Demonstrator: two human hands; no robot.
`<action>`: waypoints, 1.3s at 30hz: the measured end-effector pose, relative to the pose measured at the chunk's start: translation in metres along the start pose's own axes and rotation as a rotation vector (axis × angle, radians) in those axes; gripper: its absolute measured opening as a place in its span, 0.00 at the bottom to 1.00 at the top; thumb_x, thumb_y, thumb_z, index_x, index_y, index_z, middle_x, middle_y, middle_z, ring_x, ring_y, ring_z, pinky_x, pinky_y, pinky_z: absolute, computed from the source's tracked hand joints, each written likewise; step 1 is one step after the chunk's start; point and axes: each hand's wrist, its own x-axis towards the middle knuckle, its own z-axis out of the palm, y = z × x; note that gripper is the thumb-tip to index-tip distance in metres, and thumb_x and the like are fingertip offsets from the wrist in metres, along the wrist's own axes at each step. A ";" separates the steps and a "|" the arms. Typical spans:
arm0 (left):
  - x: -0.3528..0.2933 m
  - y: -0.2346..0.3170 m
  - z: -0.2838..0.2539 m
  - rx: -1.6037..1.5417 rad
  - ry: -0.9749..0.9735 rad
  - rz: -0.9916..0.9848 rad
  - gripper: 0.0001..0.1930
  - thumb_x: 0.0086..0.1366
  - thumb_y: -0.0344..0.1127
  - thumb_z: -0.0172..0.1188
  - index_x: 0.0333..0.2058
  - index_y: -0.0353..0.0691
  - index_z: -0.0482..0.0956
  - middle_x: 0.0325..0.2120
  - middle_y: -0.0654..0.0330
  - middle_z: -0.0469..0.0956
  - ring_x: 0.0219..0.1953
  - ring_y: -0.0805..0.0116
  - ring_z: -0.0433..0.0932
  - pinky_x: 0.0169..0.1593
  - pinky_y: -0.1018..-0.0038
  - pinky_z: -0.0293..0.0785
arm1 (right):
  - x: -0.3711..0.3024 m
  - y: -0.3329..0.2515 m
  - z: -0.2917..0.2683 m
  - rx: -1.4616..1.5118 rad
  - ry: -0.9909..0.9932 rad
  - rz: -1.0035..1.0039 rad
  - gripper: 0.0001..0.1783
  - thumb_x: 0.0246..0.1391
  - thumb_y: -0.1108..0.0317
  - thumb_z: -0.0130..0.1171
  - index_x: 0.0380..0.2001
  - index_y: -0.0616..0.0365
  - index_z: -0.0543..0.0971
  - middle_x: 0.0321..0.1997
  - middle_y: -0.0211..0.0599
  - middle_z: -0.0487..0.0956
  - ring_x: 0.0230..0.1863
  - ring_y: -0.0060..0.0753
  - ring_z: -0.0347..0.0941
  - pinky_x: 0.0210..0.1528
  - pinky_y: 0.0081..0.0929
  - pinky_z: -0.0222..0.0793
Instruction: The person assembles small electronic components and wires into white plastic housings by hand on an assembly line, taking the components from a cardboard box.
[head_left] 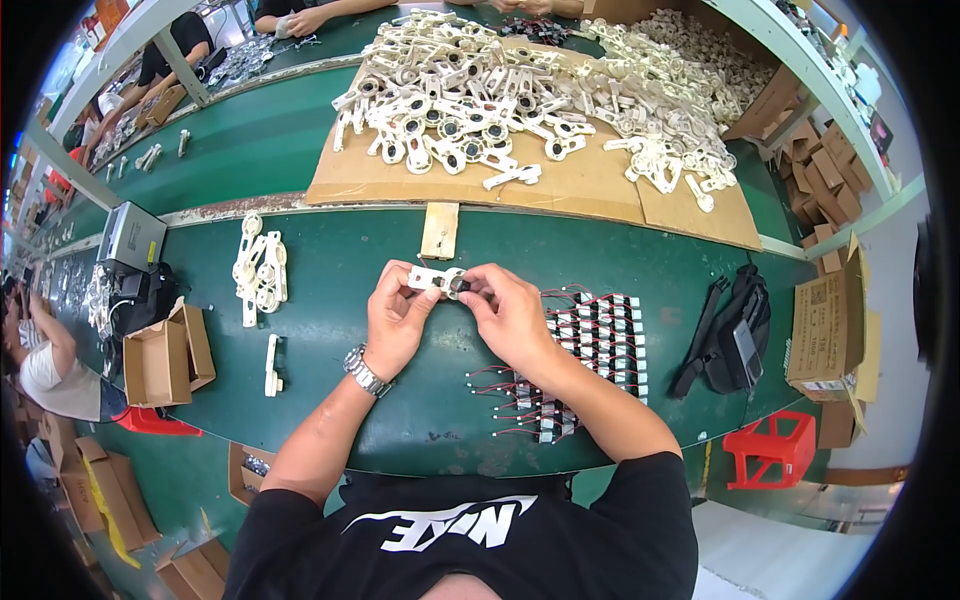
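My left hand [397,318] grips the flat end of a white plastic housing [424,277] above the green table. At its round end, the fingers of my right hand [508,312] close on a small black part [461,285]; its exact kind is too small to make out. Under and beside my right forearm lie rows of small black-and-silver components [610,340] with thin red wires. Left of my hands, several similar white housings [262,272] lie in a group. A single white housing [272,366] lies nearer to me.
A large heap of white housings [450,115] covers a cardboard sheet [350,178] on the far raised shelf. A wooden block [440,232] sits before my hands. Open cartons [160,360] stand left; a black bag [735,340] lies right. Other people work across and to the left.
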 end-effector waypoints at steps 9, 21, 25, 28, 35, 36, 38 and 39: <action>0.000 0.006 0.003 -0.072 -0.015 -0.052 0.09 0.73 0.18 0.60 0.38 0.36 0.68 0.43 0.62 0.70 0.42 0.73 0.78 0.51 0.73 0.79 | 0.005 0.009 -0.002 -0.094 0.041 -0.195 0.11 0.55 0.80 0.71 0.42 0.63 0.83 0.37 0.44 0.83 0.34 0.39 0.83 0.35 0.34 0.77; 0.000 0.001 -0.002 -0.050 -0.074 -0.057 0.06 0.76 0.23 0.59 0.41 0.38 0.69 0.41 0.62 0.74 0.40 0.75 0.77 0.46 0.74 0.78 | 0.009 0.017 -0.008 -0.054 -0.031 -0.122 0.15 0.50 0.76 0.75 0.42 0.62 0.83 0.37 0.40 0.81 0.38 0.43 0.80 0.42 0.37 0.77; 0.001 0.007 -0.004 -0.142 -0.054 -0.126 0.06 0.78 0.30 0.59 0.47 0.38 0.71 0.43 0.60 0.79 0.42 0.74 0.78 0.50 0.72 0.79 | 0.020 0.009 -0.023 0.291 -0.371 0.214 0.27 0.61 0.68 0.74 0.60 0.60 0.75 0.41 0.31 0.81 0.34 0.21 0.77 0.31 0.23 0.75; 0.000 0.010 0.000 -0.188 -0.046 -0.122 0.06 0.78 0.29 0.59 0.48 0.37 0.72 0.44 0.60 0.80 0.44 0.73 0.79 0.52 0.72 0.79 | 0.019 0.005 -0.026 0.437 -0.549 0.351 0.25 0.67 0.67 0.68 0.64 0.61 0.75 0.45 0.35 0.84 0.35 0.22 0.80 0.28 0.21 0.76; -0.002 0.006 -0.001 -0.113 -0.139 -0.060 0.05 0.76 0.24 0.59 0.44 0.37 0.71 0.43 0.63 0.74 0.44 0.74 0.79 0.52 0.73 0.78 | 0.014 0.019 -0.018 0.539 -0.460 0.398 0.21 0.67 0.71 0.66 0.61 0.63 0.80 0.37 0.34 0.85 0.31 0.22 0.80 0.27 0.23 0.77; -0.002 0.006 0.000 -0.105 -0.146 -0.050 0.05 0.75 0.24 0.59 0.43 0.37 0.71 0.43 0.63 0.73 0.44 0.74 0.79 0.52 0.74 0.78 | 0.014 0.019 -0.017 0.559 -0.446 0.417 0.20 0.67 0.72 0.66 0.60 0.63 0.81 0.36 0.34 0.86 0.30 0.22 0.80 0.27 0.23 0.76; -0.005 0.003 0.002 -0.109 -0.141 -0.045 0.05 0.75 0.23 0.59 0.43 0.37 0.71 0.43 0.62 0.73 0.43 0.74 0.78 0.52 0.74 0.78 | 0.014 0.017 -0.018 0.508 -0.449 0.428 0.19 0.67 0.73 0.66 0.60 0.62 0.81 0.36 0.33 0.85 0.29 0.21 0.79 0.27 0.22 0.76; -0.005 0.003 0.004 -0.114 -0.141 -0.040 0.06 0.75 0.23 0.59 0.43 0.37 0.71 0.43 0.62 0.73 0.43 0.74 0.78 0.52 0.74 0.77 | 0.014 0.016 -0.019 0.456 -0.448 0.439 0.19 0.67 0.73 0.66 0.59 0.61 0.82 0.35 0.33 0.85 0.27 0.21 0.79 0.26 0.22 0.75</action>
